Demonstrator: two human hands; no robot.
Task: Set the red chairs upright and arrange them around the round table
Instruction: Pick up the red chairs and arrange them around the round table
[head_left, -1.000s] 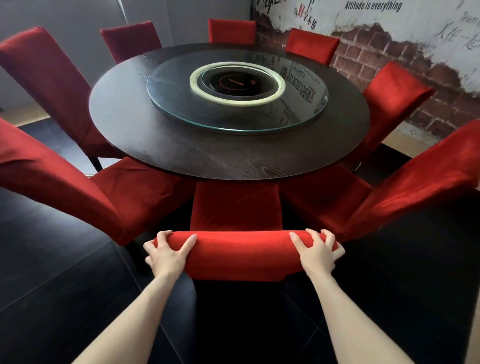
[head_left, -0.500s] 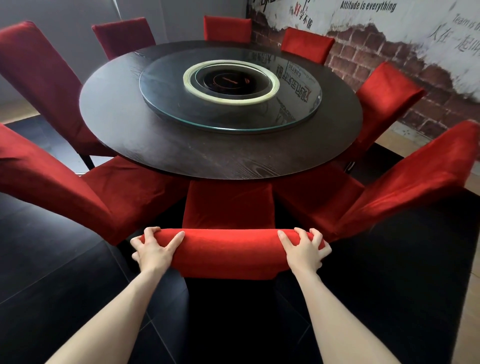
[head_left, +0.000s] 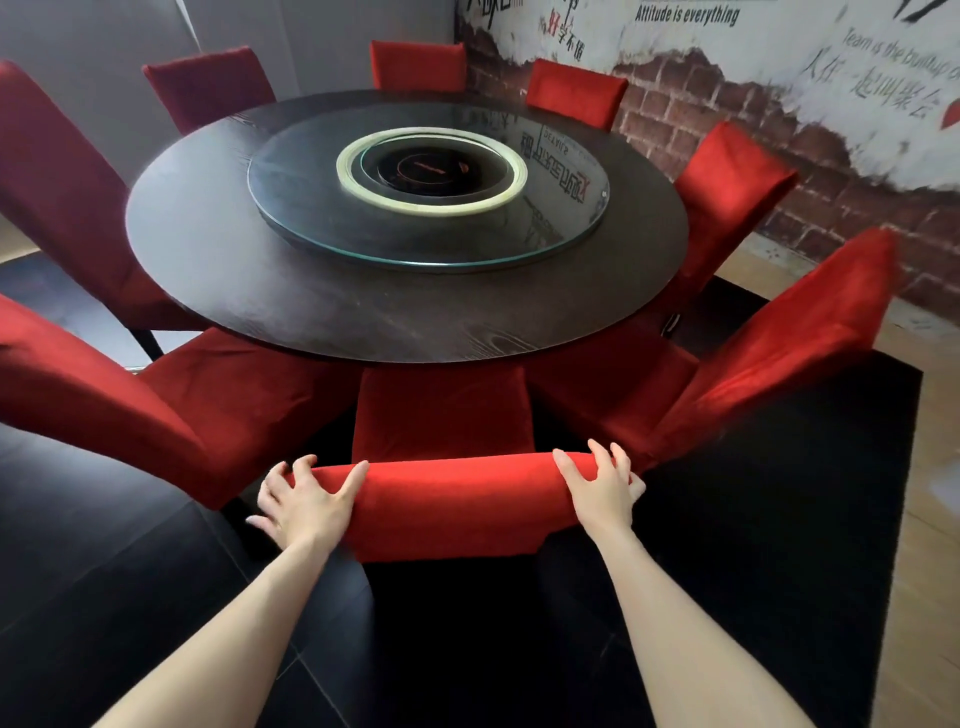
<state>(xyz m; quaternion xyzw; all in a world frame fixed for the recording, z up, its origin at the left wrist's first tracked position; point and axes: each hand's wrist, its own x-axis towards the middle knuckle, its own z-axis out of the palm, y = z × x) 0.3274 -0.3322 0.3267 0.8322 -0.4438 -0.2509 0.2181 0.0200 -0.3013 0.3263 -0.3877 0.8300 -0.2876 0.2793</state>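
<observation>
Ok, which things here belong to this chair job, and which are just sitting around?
Part of the job: the near chair, with the left hand and right hand resting on its backrest; the other red chairs; the round table.
Just there: the glass turntable; the burner in its centre; the painted brick wall.

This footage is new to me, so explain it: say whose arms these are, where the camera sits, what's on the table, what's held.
No machine: a person wears one camera on the head, looking forward and down, so both bare arms are their own. The left hand and right hand rest, fingers spread, on the back of the nearest red chair, upright with its seat tucked under the round table. On the table lies a glass turntable with a pale ring in its middle. Other red chairs stand around.
</observation>
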